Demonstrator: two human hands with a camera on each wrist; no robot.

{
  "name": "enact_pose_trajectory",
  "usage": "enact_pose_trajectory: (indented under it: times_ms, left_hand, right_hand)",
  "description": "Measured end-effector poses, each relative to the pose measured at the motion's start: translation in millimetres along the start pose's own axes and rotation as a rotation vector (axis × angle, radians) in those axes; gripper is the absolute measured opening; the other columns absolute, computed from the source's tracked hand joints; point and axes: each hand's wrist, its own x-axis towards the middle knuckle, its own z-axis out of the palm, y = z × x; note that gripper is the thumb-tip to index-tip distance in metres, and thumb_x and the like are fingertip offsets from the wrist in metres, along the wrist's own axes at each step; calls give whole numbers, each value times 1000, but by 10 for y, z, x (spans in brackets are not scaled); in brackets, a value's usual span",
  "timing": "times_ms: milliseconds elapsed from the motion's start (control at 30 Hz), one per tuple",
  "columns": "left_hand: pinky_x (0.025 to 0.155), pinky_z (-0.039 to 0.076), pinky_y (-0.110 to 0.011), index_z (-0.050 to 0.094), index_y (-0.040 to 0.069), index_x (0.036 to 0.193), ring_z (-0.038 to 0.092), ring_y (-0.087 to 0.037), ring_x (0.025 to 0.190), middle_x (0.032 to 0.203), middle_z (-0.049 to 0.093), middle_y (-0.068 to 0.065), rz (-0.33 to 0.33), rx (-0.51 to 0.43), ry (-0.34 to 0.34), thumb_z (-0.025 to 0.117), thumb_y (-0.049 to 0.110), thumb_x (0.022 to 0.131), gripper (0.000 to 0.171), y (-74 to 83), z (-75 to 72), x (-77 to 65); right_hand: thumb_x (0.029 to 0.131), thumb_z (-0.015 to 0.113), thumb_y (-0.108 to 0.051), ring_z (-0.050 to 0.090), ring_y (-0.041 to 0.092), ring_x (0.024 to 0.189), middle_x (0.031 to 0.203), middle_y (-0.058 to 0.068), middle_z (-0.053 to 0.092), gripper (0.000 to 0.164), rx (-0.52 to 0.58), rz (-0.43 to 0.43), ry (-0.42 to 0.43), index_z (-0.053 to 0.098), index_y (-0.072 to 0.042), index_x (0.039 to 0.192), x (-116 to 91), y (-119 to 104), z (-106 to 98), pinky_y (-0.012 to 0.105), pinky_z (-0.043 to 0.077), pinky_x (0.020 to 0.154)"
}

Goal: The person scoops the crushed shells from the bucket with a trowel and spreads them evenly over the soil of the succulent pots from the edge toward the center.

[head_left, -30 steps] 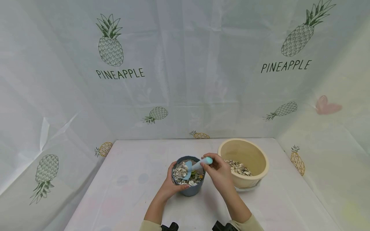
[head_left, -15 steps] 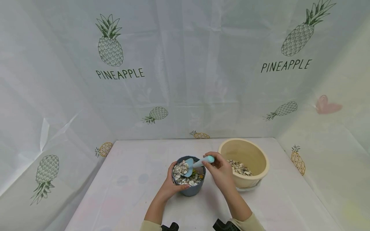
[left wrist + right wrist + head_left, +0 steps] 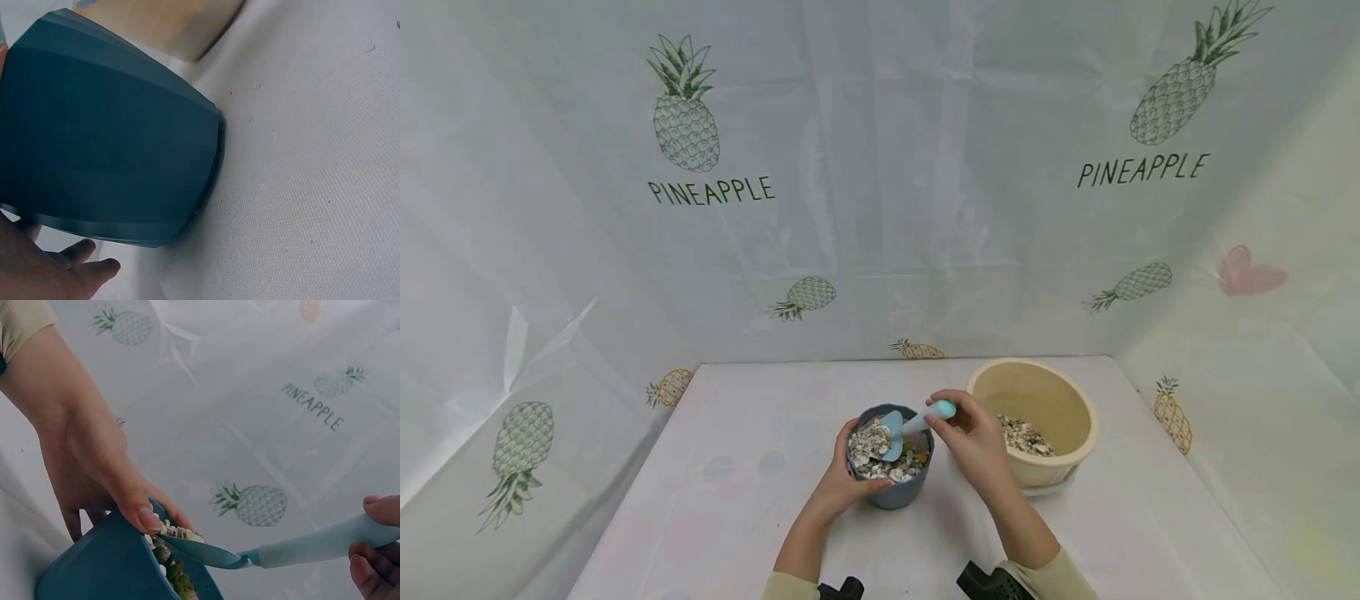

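Note:
My left hand holds a blue-grey flowerpot by its side, the thumb near the front of the rim. Light gravel fills the pot's left part, with a bit of green plant showing among the stones. My right hand pinches the handle of a light blue trowel between thumb and fingers. The blade dips over the gravel inside the pot, pointing left. In the left wrist view the pot stands on the table, and the fingers beside it are partly visible.
A large cream pot with gravel in its bottom stands on the table just right of my right hand. White cloth covers the table, and pineapple-print sheets hang behind and at both sides.
My right hand has shifted slightly up and away from me, and the trowel's blade has moved a little within the pot. The left hand and flowerpot stay in place.

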Motion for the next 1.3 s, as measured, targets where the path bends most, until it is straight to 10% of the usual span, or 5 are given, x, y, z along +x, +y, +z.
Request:
enact_pose_trajectory:
  times_ms: [1300]
  left_hand:
    - [105,21,-70,8,23,156,16,-50,140,155,18,-26,19,16,-16,88,29,70,118,4,-10,-10]
  right_hand:
    - [86,75,-7,65,17,90,104,6,67,23,-80,-119,-60,68,-7,108,218,18,41,26,52,75]
